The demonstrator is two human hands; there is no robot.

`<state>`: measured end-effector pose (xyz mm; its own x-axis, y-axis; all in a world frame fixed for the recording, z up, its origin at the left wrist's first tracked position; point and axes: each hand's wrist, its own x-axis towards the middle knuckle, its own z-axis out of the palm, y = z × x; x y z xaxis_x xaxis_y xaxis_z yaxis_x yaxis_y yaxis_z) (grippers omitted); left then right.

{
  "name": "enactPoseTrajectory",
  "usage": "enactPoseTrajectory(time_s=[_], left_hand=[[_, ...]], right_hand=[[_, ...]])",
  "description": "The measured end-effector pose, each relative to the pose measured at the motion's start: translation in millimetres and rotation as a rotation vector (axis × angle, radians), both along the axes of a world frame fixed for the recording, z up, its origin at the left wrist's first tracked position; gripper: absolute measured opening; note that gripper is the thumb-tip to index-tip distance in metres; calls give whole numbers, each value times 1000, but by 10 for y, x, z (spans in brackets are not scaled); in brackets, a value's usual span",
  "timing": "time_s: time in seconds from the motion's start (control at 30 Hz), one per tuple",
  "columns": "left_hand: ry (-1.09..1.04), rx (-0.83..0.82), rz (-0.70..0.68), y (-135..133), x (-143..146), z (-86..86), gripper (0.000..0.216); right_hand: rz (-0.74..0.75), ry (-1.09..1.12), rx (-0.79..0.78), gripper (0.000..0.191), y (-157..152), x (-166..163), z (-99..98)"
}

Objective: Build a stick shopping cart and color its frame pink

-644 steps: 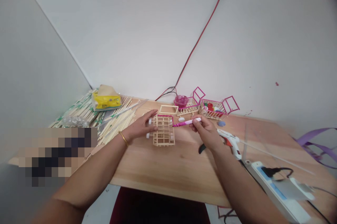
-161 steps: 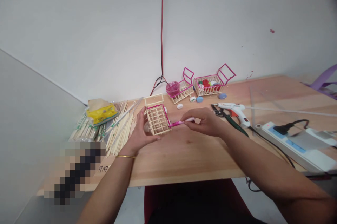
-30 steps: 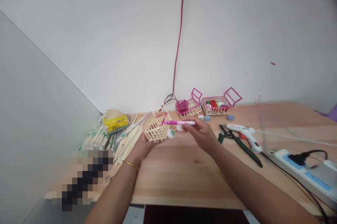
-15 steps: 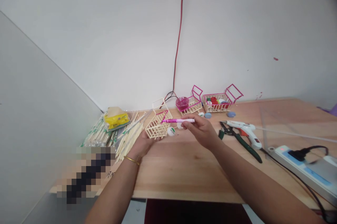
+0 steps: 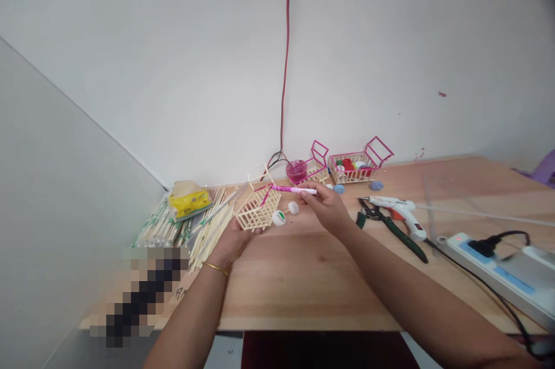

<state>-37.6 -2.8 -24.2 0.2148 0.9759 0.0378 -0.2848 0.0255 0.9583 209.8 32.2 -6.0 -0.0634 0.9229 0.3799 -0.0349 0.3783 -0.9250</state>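
Note:
My left hand [image 5: 236, 240] grips a small cart [image 5: 259, 214] of pale wooden sticks from below and the left, tilting it above the table. Magenta paint marks part of its top rim, and its unpainted handle frame rises at the back. White bottle caps [image 5: 278, 218] sit at its right side as wheels. In my right hand [image 5: 326, 207], pinched between thumb and fingers, is a white-handled paintbrush [image 5: 306, 191] stained magenta toward the tip. Its tip is at the right corner of the cart's rim; whether it touches I cannot tell.
Behind stand a tub of magenta paint [image 5: 296, 171] and two magenta-trimmed stick carts, one [image 5: 353, 168] holding coloured items. Pliers [image 5: 392, 230], a glue gun [image 5: 403, 213] and a power strip [image 5: 498, 270] lie right. Bundled sticks [image 5: 158, 221] and a yellow packet [image 5: 191, 201] lie left.
The brush tip has moved up from the cart's near side to the right corner of its rim. More magenta shows on the cart's side. The whole view has shifted slightly.

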Motion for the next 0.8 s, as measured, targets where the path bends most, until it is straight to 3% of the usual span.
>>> enactPoseTrajectory(time_s=[0.27, 0.53, 0.8], left_hand=[[-28, -1, 8, 26, -45, -98, 78], [-46, 4, 7, 39, -64, -117, 76], [-59, -29, 15, 31, -59, -106, 78]], right_hand=[[94, 1, 2, 27, -137, -30, 25], [20, 48, -26, 30, -4, -4, -42], [29, 55, -36, 29, -52, -10, 12]])
